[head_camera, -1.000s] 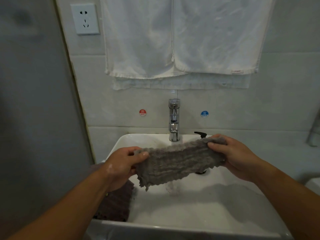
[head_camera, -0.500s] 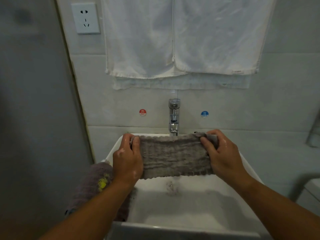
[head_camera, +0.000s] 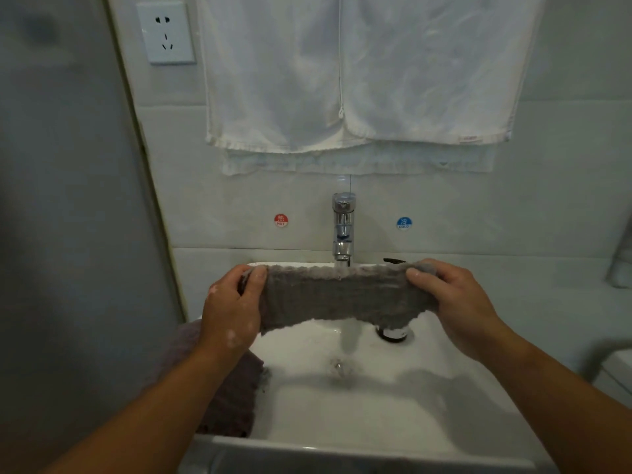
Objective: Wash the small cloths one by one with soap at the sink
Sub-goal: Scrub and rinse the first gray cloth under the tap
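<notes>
left hand and right hand each pinch an end of the grey ribbed cloth | held taut before chrome tap | red round sticker reads HOT | blue round sticker reads COLD

- now holding the grey cloth level just in front of the tap, not slanted low over the sink as a second ago.
- gripping its ends with the left hand and right hand set wider apart than half a second ago.
- pulled into an arched lower edge, straight before.
- showing the pump bottle again beneath the cloth.
- no longer showing the yellow patch on the dark cloth.
</notes>
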`<state>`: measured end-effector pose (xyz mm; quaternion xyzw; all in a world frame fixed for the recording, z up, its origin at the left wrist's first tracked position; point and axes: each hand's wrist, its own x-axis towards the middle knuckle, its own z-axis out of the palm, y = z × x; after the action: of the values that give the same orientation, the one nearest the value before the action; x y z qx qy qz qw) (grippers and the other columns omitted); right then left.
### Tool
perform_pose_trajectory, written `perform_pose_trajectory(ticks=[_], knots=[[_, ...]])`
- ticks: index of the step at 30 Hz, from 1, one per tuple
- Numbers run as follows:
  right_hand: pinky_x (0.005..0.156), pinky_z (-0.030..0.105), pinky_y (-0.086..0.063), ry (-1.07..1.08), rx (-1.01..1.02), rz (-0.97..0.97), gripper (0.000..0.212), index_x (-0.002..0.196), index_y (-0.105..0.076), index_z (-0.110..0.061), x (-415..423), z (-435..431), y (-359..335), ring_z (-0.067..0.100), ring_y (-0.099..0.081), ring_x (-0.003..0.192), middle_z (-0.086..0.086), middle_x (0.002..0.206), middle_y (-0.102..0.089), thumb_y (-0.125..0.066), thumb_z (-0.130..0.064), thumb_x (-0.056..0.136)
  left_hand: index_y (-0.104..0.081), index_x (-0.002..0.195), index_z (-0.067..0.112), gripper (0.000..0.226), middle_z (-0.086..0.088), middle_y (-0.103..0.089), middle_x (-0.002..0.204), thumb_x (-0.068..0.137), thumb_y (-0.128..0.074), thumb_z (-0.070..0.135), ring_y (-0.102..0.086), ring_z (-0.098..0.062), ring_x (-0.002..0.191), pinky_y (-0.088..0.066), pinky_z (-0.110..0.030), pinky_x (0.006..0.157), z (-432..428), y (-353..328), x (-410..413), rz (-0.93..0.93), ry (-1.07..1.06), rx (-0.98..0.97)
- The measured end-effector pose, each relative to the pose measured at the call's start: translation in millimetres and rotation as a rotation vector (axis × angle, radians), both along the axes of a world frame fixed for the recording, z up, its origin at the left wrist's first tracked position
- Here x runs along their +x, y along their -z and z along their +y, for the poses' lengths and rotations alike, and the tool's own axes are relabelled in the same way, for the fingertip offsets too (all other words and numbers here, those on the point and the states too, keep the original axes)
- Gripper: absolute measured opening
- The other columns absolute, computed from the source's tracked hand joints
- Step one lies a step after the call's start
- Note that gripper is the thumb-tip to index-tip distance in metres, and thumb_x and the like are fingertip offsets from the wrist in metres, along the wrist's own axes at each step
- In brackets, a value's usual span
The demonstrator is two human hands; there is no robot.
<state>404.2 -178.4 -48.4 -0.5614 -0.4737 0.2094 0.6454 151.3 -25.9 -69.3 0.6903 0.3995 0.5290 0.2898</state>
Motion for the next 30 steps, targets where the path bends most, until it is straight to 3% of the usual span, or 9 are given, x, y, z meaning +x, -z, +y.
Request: perform_pose_trajectory(ticks=[3, 8, 11, 15, 18, 22, 27, 30], knots=[[0.068, 0.038, -0.053, 0.003, -0.024, 0.092, 0.020, 0.086, -0.077, -0.009, 4.8, 0.0, 0.6, 0.025, -0.067, 0.077, 0.011, 0.080, -0.071, -0.060, -0.008, 0.097, -0.074, 0.110, 0.019, 0.027, 0.000, -0.071, 0.098, 0.102, -0.056, 0.037, -0.063, -0.019, 0.094, -0.053, -0.030, 0.077, 2.0, 3.3, -1.1, -0.023, 0.035, -0.089], [0.063, 0.034, -0.057, 0.131, -0.168, 0.149, 0.012, 0.100, -0.077, -0.010, 7.1, 0.8, 4.0, 0.024, -0.075, 0.080, 0.007, 0.087, -0.078, -0.071, -0.015, 0.092, -0.076, 0.090, 0.022, 0.013, 0.005, -0.074, 0.086, 0.093, -0.071, 0.033, -0.068, -0.015, 0.086, -0.057, -0.033, 0.077, 0.7, 3.2, -1.8, -0.076, 0.029, -0.156], [0.063, 0.034, -0.059, 0.292, -0.267, 0.108, 0.011, 0.096, -0.076, -0.015, 1.0, 8.5, 10.6, 0.025, -0.074, 0.080, 0.006, 0.086, -0.077, -0.077, -0.023, 0.088, -0.075, 0.086, 0.021, 0.015, 0.004, -0.073, 0.085, 0.091, -0.073, 0.036, -0.068, -0.018, 0.087, -0.060, -0.039, 0.079, -3.9, 7.2, 5.4, -0.076, 0.000, -0.220], [0.069, 0.036, -0.061, 0.354, -0.261, -0.028, 0.009, 0.087, -0.074, -0.024, -26.9, 17.6, 16.7, 0.017, -0.071, 0.079, -0.001, 0.082, -0.074, -0.079, -0.031, 0.086, -0.073, 0.084, 0.020, 0.014, 0.001, -0.072, 0.083, 0.092, -0.073, 0.032, -0.068, -0.020, 0.084, -0.062, -0.044, 0.078, -23.1, 11.1, 23.8, -0.084, 0.067, -0.236], [0.073, 0.029, -0.059, 0.289, -0.236, -0.211, 0.005, 0.087, -0.074, -0.026, -52.9, 24.2, 20.6, 0.008, -0.070, 0.077, -0.008, 0.080, -0.074, -0.076, -0.030, 0.089, -0.076, 0.089, 0.018, 0.006, -0.007, -0.074, 0.085, 0.093, -0.072, 0.019, -0.072, -0.027, 0.085, -0.064, -0.040, 0.065, -43.7, 11.6, 41.7, -0.146, 0.220, -0.287], [0.069, 0.013, -0.051, 0.207, -0.246, -0.390, 0.011, 0.097, -0.072, -0.024, -75.3, 26.3, 23.5, 0.003, -0.066, 0.079, -0.011, 0.084, -0.070, -0.062, -0.029, 0.100, -0.078, 0.100, 0.024, 0.010, 0.005, -0.077, 0.087, 0.093, -0.071, 0.024, -0.075, -0.016, 0.086, -0.063, -0.043, 0.080, -54.0, 18.5, 53.9, -0.088, 0.267, -0.212], [0.090, 0.031, -0.058, 0.233, -0.231, -0.378, 0.021, 0.112, -0.072, -0.021, -76.3, 25.1, 26.2, 0.009, -0.067, 0.091, -0.006, 0.096, -0.071, -0.057, -0.031, 0.101, -0.076, 0.103, 0.028, 0.013, 0.012, -0.077, 0.090, 0.094, -0.071, 0.021, -0.073, -0.003, 0.085, -0.063, -0.030, 0.082, -68.1, 15.4, 50.3, -0.062, 0.285, -0.100], [0.092, 0.031, -0.058, 0.128, -0.210, -0.265, 0.025, 0.120, -0.068, -0.023, -78.3, 22.8, 26.7, 0.011, -0.067, 0.099, -0.006, 0.106, -0.071, -0.059, -0.035, 0.100, -0.075, 0.117, 0.026, 0.022, 0.010, -0.076, 0.105, 0.099, -0.063, 0.020, -0.072, -0.006, 0.098, -0.061, -0.030, 0.088, -66.8, 15.8, 50.2, -0.026, 0.331, -0.119]])
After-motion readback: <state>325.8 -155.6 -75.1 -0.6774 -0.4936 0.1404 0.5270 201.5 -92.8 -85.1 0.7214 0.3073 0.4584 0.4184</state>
